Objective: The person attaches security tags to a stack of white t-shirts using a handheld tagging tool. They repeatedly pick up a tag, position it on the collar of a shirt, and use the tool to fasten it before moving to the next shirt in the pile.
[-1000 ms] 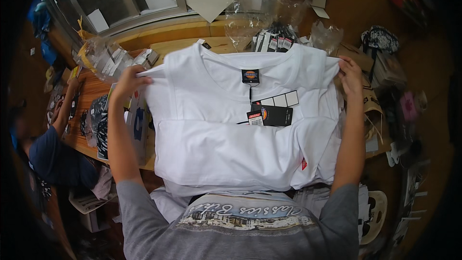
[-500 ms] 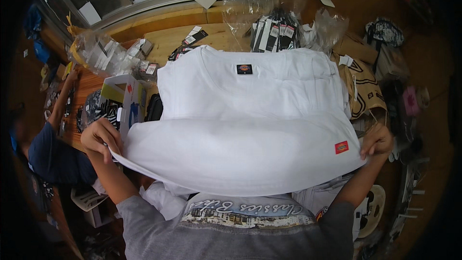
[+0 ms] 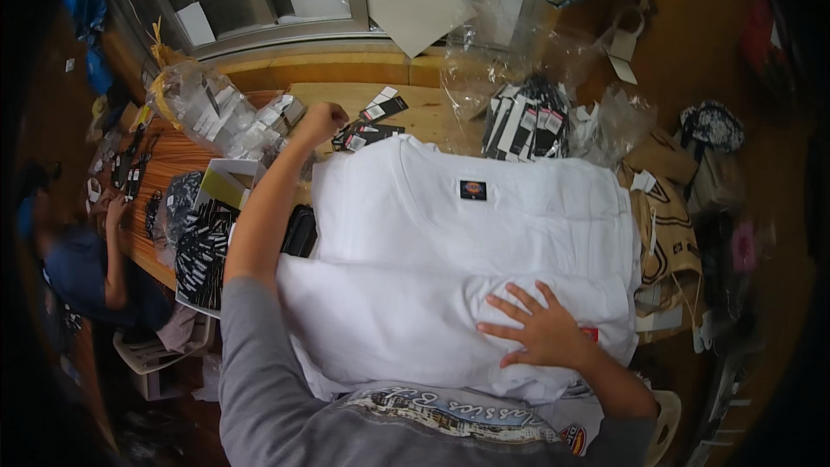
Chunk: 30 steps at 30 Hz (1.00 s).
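A white T-shirt [image 3: 406, 233] lies on a stack of white garments in front of me, its neckline away from me and its lower part folded over. My right hand [image 3: 538, 329] rests flat on the folded part, fingers spread, beside a small red label [image 3: 590, 334]. Stretched out past the shirt's far left corner, my left hand [image 3: 320, 124] has curled fingers at the edge of some black and white hang tags [image 3: 373, 133]. Whatever those fingers hold, if anything, is hidden.
Left of the shirt are an open box [image 3: 232, 175], black tags and a clear bag of white pieces [image 3: 212, 108]. More hang tags [image 3: 527, 121] lie in clear plastic at the back. A brown bag [image 3: 666, 233] stands right. A co-worker's hands [image 3: 108, 206] are far left.
Both hands have let go of the shirt's raised hem, which now lies down. My left hand has moved forward to the tags; my right hand has moved inward onto the fabric.
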Motion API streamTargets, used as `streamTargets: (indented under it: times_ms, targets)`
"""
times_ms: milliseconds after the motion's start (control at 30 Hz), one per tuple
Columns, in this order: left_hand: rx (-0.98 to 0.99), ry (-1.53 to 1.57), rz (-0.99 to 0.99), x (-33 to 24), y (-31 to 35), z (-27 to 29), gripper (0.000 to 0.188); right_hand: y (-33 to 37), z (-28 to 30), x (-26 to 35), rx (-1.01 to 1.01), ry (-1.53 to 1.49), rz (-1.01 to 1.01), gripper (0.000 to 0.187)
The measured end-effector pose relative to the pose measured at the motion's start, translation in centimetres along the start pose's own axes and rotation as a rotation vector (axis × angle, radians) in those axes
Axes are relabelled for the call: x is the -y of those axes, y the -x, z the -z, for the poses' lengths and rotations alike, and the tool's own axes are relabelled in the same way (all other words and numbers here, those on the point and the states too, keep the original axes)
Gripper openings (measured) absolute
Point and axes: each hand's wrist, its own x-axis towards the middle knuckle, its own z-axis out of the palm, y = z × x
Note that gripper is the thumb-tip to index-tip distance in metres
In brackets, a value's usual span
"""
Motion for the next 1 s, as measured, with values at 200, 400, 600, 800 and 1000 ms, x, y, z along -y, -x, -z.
streamTargets:
  times_ms: [200,400,600,800,1000]
  targets:
    - [-0.251,-0.415,0.235,7.5,-4.9,-6.8,0.013,-0.3,-0.4,-0.2,0.040,-0.066,-0.031,0.057]
    - [-0.248,-0.328,0.170,8.9,-5.3,-8.0,0.015,-0.7,-0.2,-0.2,0.084,-0.096,-0.079,0.054]
    - [-0.236,0.409,0.265,6.0,-7.2,-4.9,0.014,-0.6,0.6,-0.2,0.053,-0.135,-0.069,0.051]
    - [-0.120,0.461,-0.137,-7.7,-4.7,2.5,0.016,-4.1,7.0,-4.8,-0.308,-0.522,-0.130,0.042]
    - [0.111,0.347,-0.449,-22.2,0.6,3.3,0.013,-14.2,12.2,-9.4,-1.020,-0.771,-0.141,0.047]
